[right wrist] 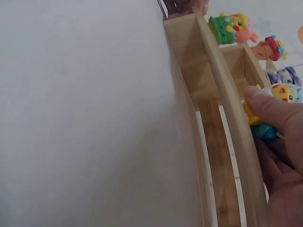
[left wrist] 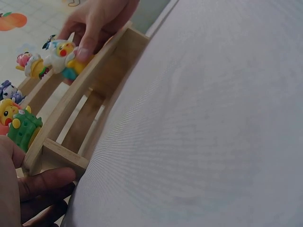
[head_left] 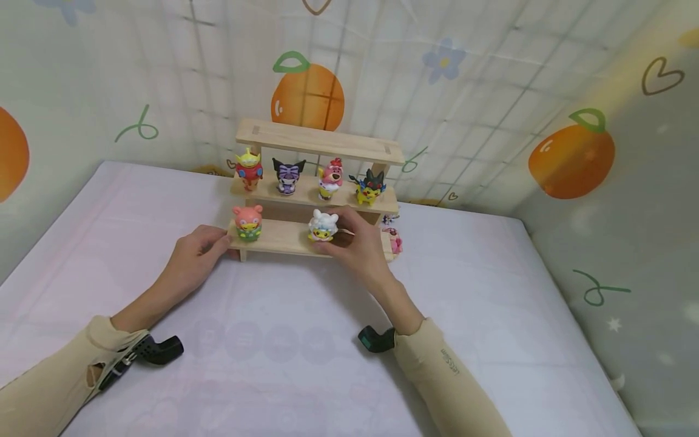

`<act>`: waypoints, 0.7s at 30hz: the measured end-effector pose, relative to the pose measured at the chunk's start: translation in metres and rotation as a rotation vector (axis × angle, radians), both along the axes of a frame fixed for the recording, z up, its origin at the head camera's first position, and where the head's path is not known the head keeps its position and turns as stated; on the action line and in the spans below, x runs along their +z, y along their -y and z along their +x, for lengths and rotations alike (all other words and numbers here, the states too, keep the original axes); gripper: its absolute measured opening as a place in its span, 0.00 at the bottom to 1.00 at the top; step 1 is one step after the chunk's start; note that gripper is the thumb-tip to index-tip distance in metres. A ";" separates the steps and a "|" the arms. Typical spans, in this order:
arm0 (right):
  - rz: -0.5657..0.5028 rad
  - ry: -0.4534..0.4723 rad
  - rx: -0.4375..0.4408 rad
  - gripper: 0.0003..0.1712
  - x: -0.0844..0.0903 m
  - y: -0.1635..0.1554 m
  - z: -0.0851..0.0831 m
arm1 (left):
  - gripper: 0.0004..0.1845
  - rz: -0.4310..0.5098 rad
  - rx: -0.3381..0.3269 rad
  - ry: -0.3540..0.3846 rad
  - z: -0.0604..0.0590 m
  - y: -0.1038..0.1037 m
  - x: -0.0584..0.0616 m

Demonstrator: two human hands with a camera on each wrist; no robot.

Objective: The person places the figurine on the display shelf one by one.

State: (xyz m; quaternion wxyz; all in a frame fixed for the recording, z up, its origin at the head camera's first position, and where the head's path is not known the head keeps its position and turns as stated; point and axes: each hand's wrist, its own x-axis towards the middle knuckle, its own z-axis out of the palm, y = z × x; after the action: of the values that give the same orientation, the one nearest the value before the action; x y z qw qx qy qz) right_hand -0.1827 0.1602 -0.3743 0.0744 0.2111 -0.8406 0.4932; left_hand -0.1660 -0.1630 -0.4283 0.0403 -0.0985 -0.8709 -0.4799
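Note:
A three-tier wooden display rack [head_left: 284, 237] stands against the back curtain. My right hand [head_left: 363, 249] pinches a yellow figurine in a white eared hood [head_left: 323, 224] at the middle of the lowest tier. The right wrist view shows the thumb [right wrist: 265, 101] against the figurine's yellow part. My left hand [head_left: 191, 261] grips the left end of that tier; in the left wrist view its fingers [left wrist: 47, 182] lie by the end leg. Beside this hand, a pink-hooded figurine with a green body [head_left: 248, 223] stands on the same tier.
On the middle tier stand a three-eyed figurine [head_left: 249, 169], a purple-and-black one [head_left: 287, 176], a pink bear one [head_left: 330, 179] and a dark-hooded yellow one [head_left: 369, 187]. A pink figurine [head_left: 393, 240] shows past the rack's right end. The white tabletop [head_left: 262, 364] spreads in front.

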 end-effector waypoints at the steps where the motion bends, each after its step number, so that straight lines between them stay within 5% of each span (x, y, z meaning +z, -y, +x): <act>1: -0.003 0.005 0.005 0.31 0.000 0.004 -0.001 | 0.18 0.000 0.001 0.003 0.000 0.000 0.000; 21: 0.038 0.044 0.079 0.31 0.000 0.046 -0.011 | 0.17 0.016 0.000 -0.027 0.001 0.000 0.001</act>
State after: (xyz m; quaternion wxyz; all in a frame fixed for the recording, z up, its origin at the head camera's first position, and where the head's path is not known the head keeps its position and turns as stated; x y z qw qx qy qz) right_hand -0.1938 0.1137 -0.3742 0.0326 0.2347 -0.8422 0.4844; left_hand -0.1654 -0.1635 -0.4272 0.0529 -0.1049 -0.8662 -0.4856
